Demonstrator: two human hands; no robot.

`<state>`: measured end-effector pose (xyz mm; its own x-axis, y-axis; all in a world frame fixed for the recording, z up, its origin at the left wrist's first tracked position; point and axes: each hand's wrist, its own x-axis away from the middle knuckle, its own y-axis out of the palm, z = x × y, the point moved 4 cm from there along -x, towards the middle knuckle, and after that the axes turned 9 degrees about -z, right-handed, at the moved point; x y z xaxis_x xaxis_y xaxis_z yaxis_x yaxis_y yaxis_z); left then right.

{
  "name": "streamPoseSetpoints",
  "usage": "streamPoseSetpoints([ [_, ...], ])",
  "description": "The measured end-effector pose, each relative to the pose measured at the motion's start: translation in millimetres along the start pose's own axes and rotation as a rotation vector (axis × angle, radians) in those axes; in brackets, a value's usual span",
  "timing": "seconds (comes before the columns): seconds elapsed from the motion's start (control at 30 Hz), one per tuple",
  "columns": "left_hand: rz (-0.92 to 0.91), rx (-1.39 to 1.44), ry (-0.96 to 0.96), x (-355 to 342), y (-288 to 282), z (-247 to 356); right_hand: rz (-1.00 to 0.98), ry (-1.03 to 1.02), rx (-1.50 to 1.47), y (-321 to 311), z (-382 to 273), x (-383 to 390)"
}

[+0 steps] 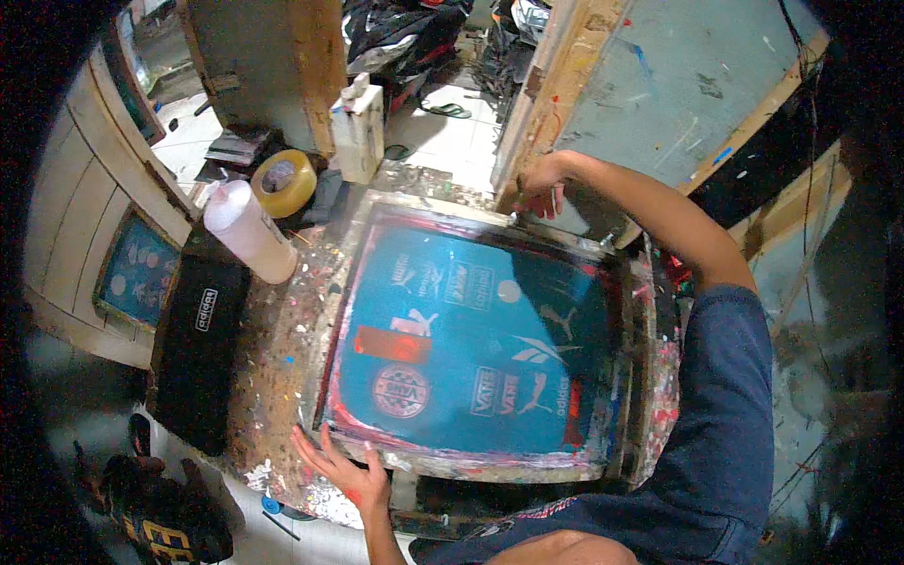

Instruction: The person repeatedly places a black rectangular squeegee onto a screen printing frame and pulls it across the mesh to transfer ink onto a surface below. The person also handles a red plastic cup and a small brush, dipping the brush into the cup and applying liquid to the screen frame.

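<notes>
A silk-screen printing frame lies on the paint-stained table, its teal mesh carrying several pale logo shapes. An orange-red strip of tape or ink crosses the left part of the mesh. My left hand rests at the near left corner of the frame, fingers stretched and spread along its edge. Beyond the far right edge of the frame is my right hand, its fingers curled downward. What it holds, if anything, is too small to make out. My right arm's shadow falls over part of the mesh.
Left of the frame, a plastic bottle of pale liquid and a roll of clear yellowish tape stand on the table. A black cloth with a white print hangs over its left side. Motorbikes stand beyond the doorway.
</notes>
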<state>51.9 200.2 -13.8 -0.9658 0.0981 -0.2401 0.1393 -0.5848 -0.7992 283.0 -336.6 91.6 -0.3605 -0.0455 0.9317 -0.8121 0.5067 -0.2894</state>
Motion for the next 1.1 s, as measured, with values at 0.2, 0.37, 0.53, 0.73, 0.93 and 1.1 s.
streamPoseSetpoints([
  [0.2,-0.043,0.024,-0.059,-4.4,-1.5,8.4,-0.298,0.126,-0.121,-31.6,34.4,-73.2],
  [0.37,-0.051,0.072,-0.093,-5.8,-4.2,9.5,-0.115,0.195,-0.099,-24.2,18.4,-56.8],
  [0.53,-0.096,0.03,-0.085,-4.8,-3.7,4.5,-0.023,0.278,-0.001,-11.0,1.6,-36.2],
  [0.73,-0.117,0.032,-0.096,-3.4,-5.7,0.1,0.279,-0.112,1.617,31.5,-40.6,-33.5],
  [0.93,-0.125,0.064,-0.078,-3.1,-2.7,2.2,0.411,-0.043,0.375,7.2,-3.8,9.5],
  [1.1,-0.121,0.056,-0.083,-5.0,-4.2,5.0,0.628,-0.323,0.871,20.4,0.9,14.0],
])
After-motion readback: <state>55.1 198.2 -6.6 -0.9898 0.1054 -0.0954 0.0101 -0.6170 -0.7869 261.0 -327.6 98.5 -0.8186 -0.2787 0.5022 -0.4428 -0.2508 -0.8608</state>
